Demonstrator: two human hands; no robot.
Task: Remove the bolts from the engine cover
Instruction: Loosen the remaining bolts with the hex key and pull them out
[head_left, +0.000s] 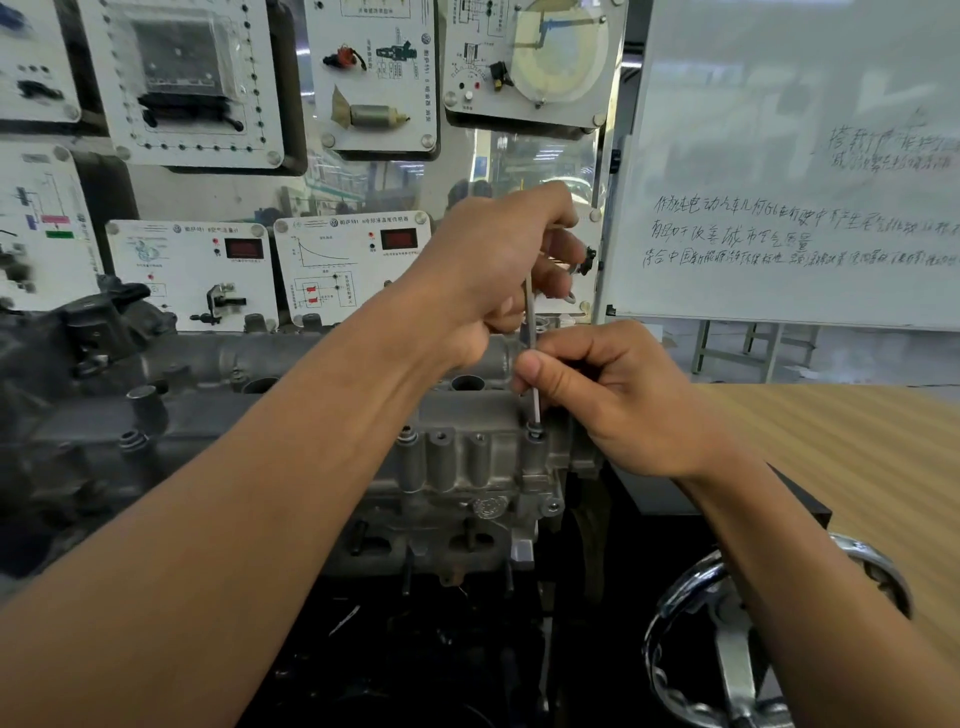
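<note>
Bolts: one small grey steel bolt (535, 429) sits in its boss at the right end of the grey cast-aluminium engine cover (467, 462), centre of frame. A thin silver metal driver shaft (532, 332) stands upright in it. Left hand (498, 260) is closed around the shaft's top; right hand (613, 395) pinches the lower shaft between thumb and fingers. A second bolt (407, 435) appears seated to the left. Judgement: early or mid-task; at least two bolts left, others cannot be told.
</note>
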